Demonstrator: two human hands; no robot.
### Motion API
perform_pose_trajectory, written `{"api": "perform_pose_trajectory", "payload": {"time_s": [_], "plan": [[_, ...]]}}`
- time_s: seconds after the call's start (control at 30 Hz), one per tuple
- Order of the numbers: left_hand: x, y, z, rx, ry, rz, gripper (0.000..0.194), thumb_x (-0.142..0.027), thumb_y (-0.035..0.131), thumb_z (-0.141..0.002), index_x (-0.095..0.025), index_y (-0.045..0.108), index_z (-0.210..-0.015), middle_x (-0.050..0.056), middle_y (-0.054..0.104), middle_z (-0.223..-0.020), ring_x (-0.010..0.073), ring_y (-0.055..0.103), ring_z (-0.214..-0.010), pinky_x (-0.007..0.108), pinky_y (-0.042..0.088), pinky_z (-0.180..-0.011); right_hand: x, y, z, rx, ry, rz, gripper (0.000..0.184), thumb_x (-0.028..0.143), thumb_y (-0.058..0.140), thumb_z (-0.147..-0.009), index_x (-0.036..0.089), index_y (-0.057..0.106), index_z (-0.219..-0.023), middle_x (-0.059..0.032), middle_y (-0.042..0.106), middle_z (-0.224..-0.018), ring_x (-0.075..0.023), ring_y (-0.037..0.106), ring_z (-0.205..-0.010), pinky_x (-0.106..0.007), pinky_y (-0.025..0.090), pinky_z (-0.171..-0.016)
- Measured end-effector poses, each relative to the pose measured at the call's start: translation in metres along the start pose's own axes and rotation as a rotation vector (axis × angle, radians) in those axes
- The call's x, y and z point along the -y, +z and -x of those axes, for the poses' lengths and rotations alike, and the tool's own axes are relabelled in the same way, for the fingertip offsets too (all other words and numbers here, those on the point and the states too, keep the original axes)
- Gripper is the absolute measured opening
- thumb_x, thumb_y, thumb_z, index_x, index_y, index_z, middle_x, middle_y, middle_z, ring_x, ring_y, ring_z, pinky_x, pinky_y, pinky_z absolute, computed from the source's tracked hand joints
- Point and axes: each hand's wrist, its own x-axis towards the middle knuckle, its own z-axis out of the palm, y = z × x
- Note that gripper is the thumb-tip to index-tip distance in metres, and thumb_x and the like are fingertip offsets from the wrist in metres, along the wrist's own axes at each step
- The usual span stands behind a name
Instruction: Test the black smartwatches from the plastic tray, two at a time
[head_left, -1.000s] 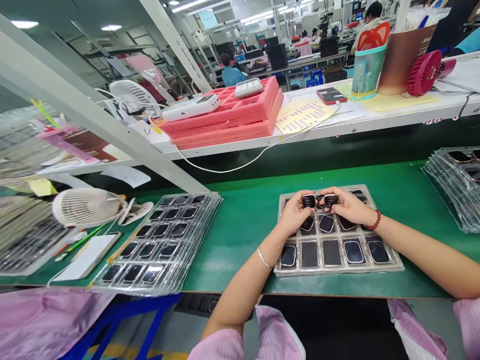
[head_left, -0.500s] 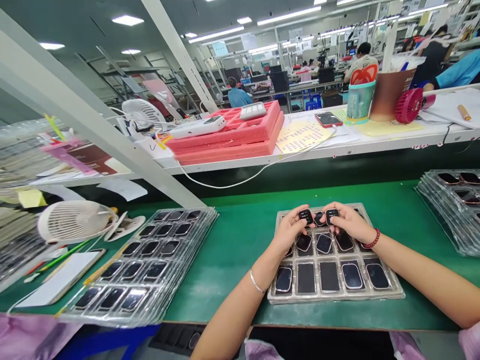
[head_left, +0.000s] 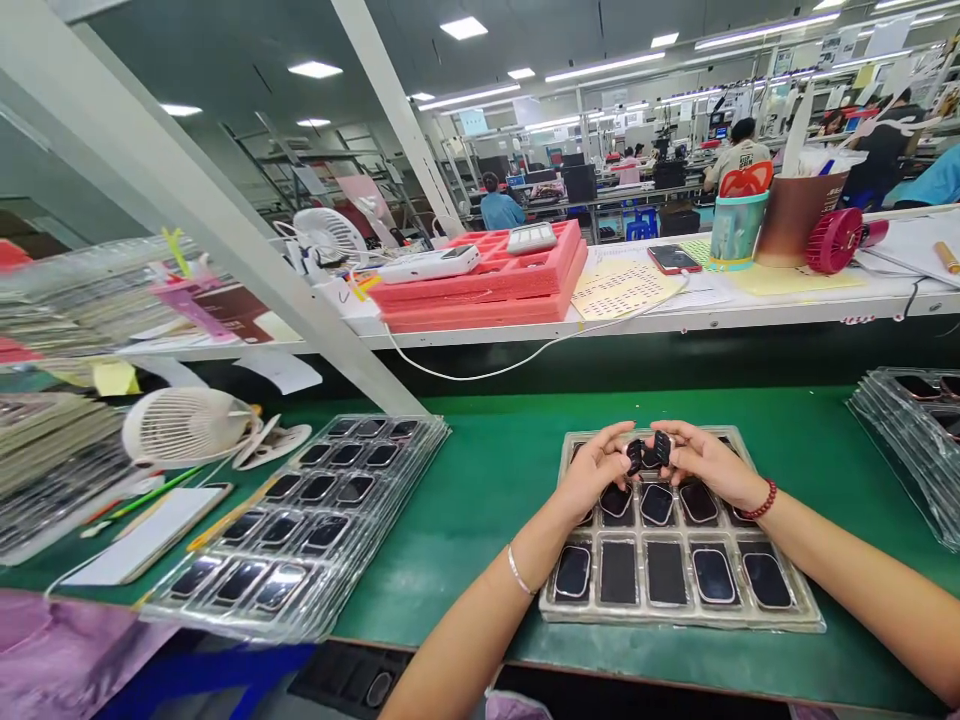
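My left hand (head_left: 592, 468) and my right hand (head_left: 709, 465) meet above the upper row of a clear plastic tray (head_left: 679, 620) on the green bench mat (head_left: 465, 470). Each hand pinches a small black smartwatch body, the left one (head_left: 635, 457) and the right one (head_left: 661, 449), and the two nearly touch. Their screens are turned away from me. Below my hands, the tray holds several similar dark-glass watch bodies in separate pockets. My fingers hide the tray's upper row.
A stack of clear trays with watch bodies (head_left: 300, 530) lies to the left, beside a white desk fan (head_left: 184, 427). Another stack (head_left: 907, 450) sits at the right edge. A pink foam tray (head_left: 480, 280) stands on the raised shelf behind, and a co-worker (head_left: 499, 208) sits farther back.
The two watch bodies have come closer together and turned, their screens no longer facing up. My view has tilted upward, so the bench sits lower in the frame.
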Motion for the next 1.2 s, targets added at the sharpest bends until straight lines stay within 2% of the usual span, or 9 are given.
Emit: {"api": "perform_pose_trajectory", "payload": {"time_s": [0.1, 0.17, 0.43, 0.53, 0.73, 0.9, 1.0, 1.2], "plan": [[0.0005, 0.0008, 0.0007, 0.031, -0.001, -0.027, 0.073, -0.048, 0.077, -0.071, -0.02, 0.049, -0.133, 0.006, 0.06, -0.101, 0.0106, 0.062, -0.065, 0.02, 0.044, -0.054, -0.001, -0.0001, 0.0009, 0.039, -0.015, 0.057, 0.046, 0.038, 0.072, -0.082, 0.02, 0.057, -0.121, -0.0065, 0.065, -0.098, -0.011, 0.06, -0.064, -0.027, 0.055, -0.061], [0.001, 0.0013, 0.0009, 0.043, -0.005, -0.04, 0.072, -0.046, 0.078, -0.071, -0.021, 0.049, -0.132, 0.007, 0.059, -0.103, 0.0092, 0.061, -0.064, 0.02, 0.043, -0.054, -0.0021, -0.0001, 0.0015, 0.05, -0.024, 0.083, 0.048, 0.04, 0.072, -0.082, 0.02, 0.057, -0.122, -0.0057, 0.065, -0.096, -0.01, 0.057, -0.06, -0.026, 0.053, -0.059], [-0.0023, 0.0038, 0.0024, 0.047, -0.023, -0.074, 0.069, -0.044, 0.079, -0.07, -0.02, 0.05, -0.128, 0.005, 0.059, -0.102, 0.0071, 0.059, -0.062, 0.02, 0.045, -0.057, -0.0043, 0.0023, 0.002, 0.07, -0.036, 0.132, 0.048, 0.042, 0.07, -0.082, 0.021, 0.056, -0.123, -0.0106, 0.059, -0.121, -0.0086, 0.051, -0.062, -0.025, 0.052, -0.055], [-0.004, 0.0053, 0.0032, 0.043, -0.031, -0.072, 0.068, -0.045, 0.08, -0.069, -0.02, 0.05, -0.126, 0.005, 0.059, -0.1, 0.0066, 0.057, -0.061, 0.021, 0.046, -0.058, -0.0049, 0.0018, 0.0018, 0.075, -0.03, 0.147, 0.047, 0.041, 0.069, -0.083, 0.022, 0.056, -0.124, -0.0111, 0.057, -0.124, -0.0091, 0.052, -0.063, -0.024, 0.051, -0.054], [-0.0029, 0.0045, 0.0027, 0.046, -0.026, -0.102, 0.067, -0.045, 0.079, -0.07, -0.02, 0.051, -0.125, 0.006, 0.059, -0.101, 0.006, 0.056, -0.06, 0.02, 0.045, -0.057, -0.0067, 0.0016, 0.0015, 0.067, -0.058, 0.167, 0.047, 0.041, 0.07, -0.082, 0.022, 0.057, -0.124, -0.0099, 0.061, -0.117, -0.0098, 0.054, -0.062, -0.025, 0.052, -0.054], [-0.0039, 0.0049, 0.0021, 0.053, -0.033, -0.077, 0.066, -0.044, 0.08, -0.07, -0.02, 0.05, -0.124, 0.005, 0.059, -0.099, 0.0061, 0.056, -0.061, 0.021, 0.046, -0.059, -0.0054, 0.0025, 0.0003, 0.079, -0.051, 0.178, 0.047, 0.04, 0.07, -0.081, 0.022, 0.057, -0.122, -0.006, 0.064, -0.098, -0.0092, 0.051, -0.056, -0.024, 0.049, -0.051], [-0.0051, 0.0055, 0.0018, 0.051, -0.035, -0.072, 0.066, -0.042, 0.08, -0.069, -0.02, 0.05, -0.123, 0.004, 0.059, -0.098, 0.0057, 0.056, -0.061, 0.021, 0.046, -0.059, -0.0036, 0.0024, -0.0002, 0.093, -0.041, 0.187, 0.044, 0.039, 0.069, -0.082, 0.02, 0.056, -0.12, -0.0048, 0.063, -0.095, -0.0082, 0.051, -0.056, -0.023, 0.048, -0.052], [-0.0064, 0.006, 0.0011, 0.054, -0.053, -0.079, 0.064, -0.042, 0.08, -0.07, -0.019, 0.049, -0.121, 0.003, 0.058, -0.097, 0.0056, 0.056, -0.061, 0.02, 0.045, -0.057, -0.0022, 0.0026, -0.0006, 0.084, -0.034, 0.182, 0.045, 0.038, 0.07, -0.081, 0.02, 0.056, -0.121, -0.0078, 0.061, -0.112, -0.0054, 0.049, -0.054, -0.022, 0.046, -0.05]]}}
